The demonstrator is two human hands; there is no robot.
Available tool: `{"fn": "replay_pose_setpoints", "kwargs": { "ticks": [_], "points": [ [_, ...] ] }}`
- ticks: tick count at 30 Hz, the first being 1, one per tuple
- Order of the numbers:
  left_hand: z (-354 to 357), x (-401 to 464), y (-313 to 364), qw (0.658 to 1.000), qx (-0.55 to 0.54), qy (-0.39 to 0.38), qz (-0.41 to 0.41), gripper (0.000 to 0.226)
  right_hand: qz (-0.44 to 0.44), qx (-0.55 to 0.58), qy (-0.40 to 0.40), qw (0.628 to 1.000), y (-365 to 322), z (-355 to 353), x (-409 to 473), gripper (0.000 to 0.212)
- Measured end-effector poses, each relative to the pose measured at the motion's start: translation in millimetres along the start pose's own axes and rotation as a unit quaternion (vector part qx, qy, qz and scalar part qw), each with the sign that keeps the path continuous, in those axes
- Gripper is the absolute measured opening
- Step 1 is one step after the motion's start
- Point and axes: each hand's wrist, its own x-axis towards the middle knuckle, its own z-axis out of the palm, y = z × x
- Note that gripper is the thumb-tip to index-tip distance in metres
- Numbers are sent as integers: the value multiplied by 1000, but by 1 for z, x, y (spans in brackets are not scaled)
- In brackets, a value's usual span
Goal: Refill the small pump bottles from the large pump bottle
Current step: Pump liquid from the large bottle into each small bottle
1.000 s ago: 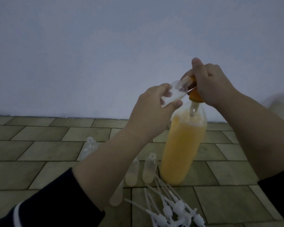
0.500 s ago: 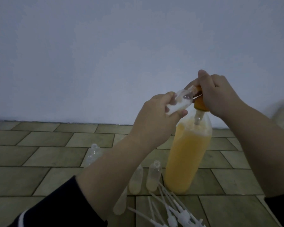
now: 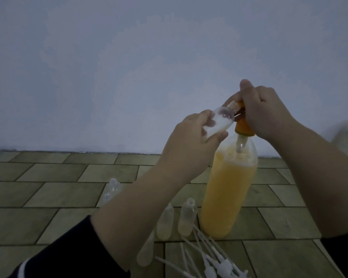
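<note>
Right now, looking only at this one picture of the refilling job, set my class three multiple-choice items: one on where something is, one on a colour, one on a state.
1. Where is the small bottle that is in use?
A. Standing on the floor tiles
B. In the left hand, tilted, its mouth up at the orange pump head
C. Lying among the pump tops

2. What colour is the liquid in the large pump bottle?
A. Blue
B. Clear
C. Yellow-orange

3. What state are the two small bottles standing beside the large one in?
A. Uncapped
B. Capped with pumps
C. Tipped over

Answers: 1 B, the left hand's grip holds it against the nozzle, under the right hand. 2 C, the body shows yellow-orange almost to its shoulder. 3 A, their necks are open, and the white pump tops lie loose on the floor.
</note>
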Motion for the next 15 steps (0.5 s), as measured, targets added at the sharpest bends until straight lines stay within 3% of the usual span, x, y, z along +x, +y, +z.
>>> {"fn": "replay_pose_setpoints", "kwargs": {
  "ticks": [10, 15],
  "points": [
    [-1, -1, -2, 1000, -1, -16, -23, 38, -1, -23, -70, 997, -5, -4, -1, 61],
    [-1, 4, 0, 1000, -6, -1, -18, 37, -21, -23, -22, 999, -5, -2, 4, 61]
  ]
}}
